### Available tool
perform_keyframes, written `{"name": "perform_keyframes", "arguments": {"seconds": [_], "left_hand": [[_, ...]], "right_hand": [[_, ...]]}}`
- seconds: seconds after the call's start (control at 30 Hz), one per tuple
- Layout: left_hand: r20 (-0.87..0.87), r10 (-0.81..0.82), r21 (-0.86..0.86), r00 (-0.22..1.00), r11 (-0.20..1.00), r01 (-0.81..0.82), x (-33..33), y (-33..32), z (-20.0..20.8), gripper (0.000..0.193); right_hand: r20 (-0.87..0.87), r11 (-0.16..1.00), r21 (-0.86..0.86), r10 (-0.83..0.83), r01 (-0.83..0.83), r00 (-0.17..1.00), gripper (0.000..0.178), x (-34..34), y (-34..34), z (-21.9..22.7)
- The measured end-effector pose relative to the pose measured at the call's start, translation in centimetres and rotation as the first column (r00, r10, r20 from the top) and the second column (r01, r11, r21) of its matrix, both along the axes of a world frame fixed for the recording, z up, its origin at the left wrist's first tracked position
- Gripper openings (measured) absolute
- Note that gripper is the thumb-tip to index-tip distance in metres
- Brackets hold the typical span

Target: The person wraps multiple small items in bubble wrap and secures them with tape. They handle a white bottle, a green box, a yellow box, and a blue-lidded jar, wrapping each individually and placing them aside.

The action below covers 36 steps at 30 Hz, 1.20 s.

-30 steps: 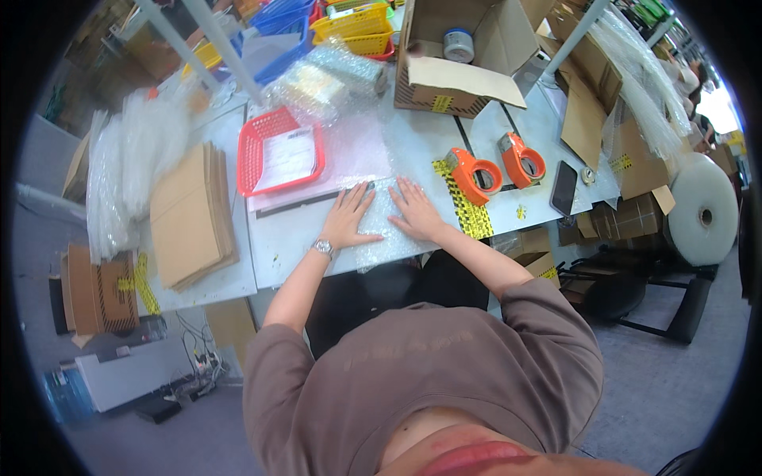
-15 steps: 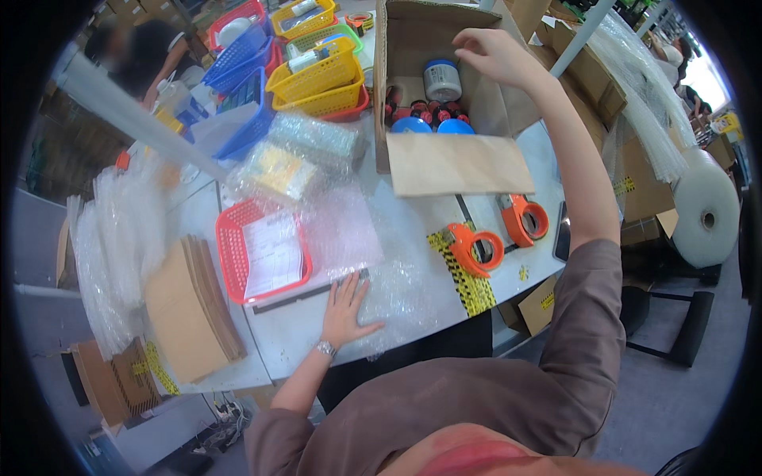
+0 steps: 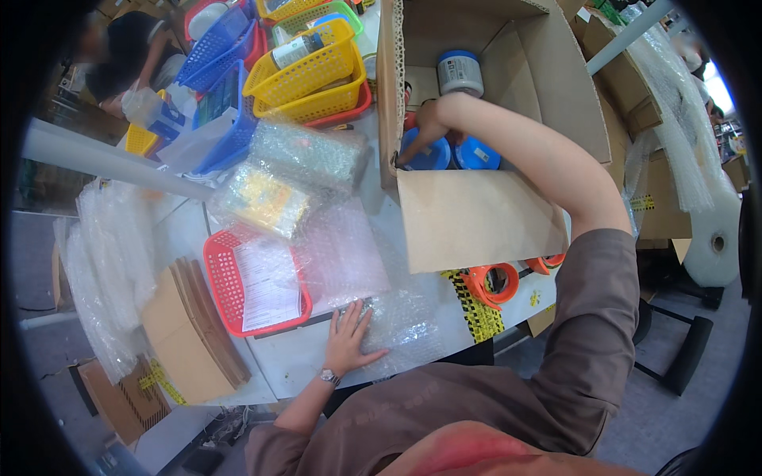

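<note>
My left hand (image 3: 348, 339) lies flat at the table's front edge, fingers spread, on clear bubble wrap (image 3: 405, 329) next to a red basket (image 3: 225, 274) with a printed paper sheet (image 3: 268, 285). My right arm reaches over the front flap (image 3: 476, 218) into an open cardboard box (image 3: 548, 87). Inside, my right hand (image 3: 431, 127) is over the left of two blue lids (image 3: 429, 155), fingers apart and partly hidden by my wrist. Beside it is the other blue lid (image 3: 478, 155). Farther back in the box stands a white jar with a blue lid (image 3: 460, 75).
Bubble-wrapped packages (image 3: 305, 159) lie left of the box, with yellow baskets (image 3: 305, 71) and blue baskets (image 3: 230, 119) behind. Orange tape dispensers (image 3: 490, 285) sit partly under the flap. Folded cardboard (image 3: 190, 333) stands at the left; a bubble-wrap roll (image 3: 706, 246) is at the right.
My right hand has gone from above the box's right side down into it, toward the left blue lid. My left hand stays flat. The view has shifted, and the box appears larger.
</note>
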<state>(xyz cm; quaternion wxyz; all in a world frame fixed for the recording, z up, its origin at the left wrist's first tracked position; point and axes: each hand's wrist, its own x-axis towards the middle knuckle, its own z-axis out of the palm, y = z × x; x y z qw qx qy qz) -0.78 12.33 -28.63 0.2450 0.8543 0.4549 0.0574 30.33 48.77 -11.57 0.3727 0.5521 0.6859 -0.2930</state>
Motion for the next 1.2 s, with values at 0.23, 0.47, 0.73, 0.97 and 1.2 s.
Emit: {"name": "perform_keyframes", "arguments": {"seconds": [0.23,0.47,0.73,0.97,1.2], "left_hand": [[0.012,0.003,0.031,1.000,1.000,-0.003,0.1,0.3,0.4,0.096],[0.034,0.002,0.046,0.999,0.999,-0.004,-0.1,0.2,0.4,0.095],[0.006,-0.004,0.031,1.000,1.000,0.004,-0.2,0.0,0.9,0.098],[0.031,-0.026,0.171,0.999,0.985,0.020,0.1,-0.7,0.3,0.114],[0.439,0.177,0.219,0.881,0.930,-0.296,-0.4,-2.8,1.3,0.127]], "right_hand": [[0.096,0.932,0.342,0.092,-0.120,0.991,0.122,-1.8,-3.1,-2.4],[0.007,0.849,0.528,0.017,-0.018,1.000,0.116,3.2,-1.6,9.7],[-0.532,0.119,0.847,0.212,0.519,0.820,0.109,10.0,-18.3,17.4],[-0.727,0.323,0.483,0.666,0.814,0.167,0.114,4.7,-28.9,9.5],[-0.701,0.763,0.631,0.481,0.143,0.526,0.097,-7.3,-32.4,-3.2]]}}
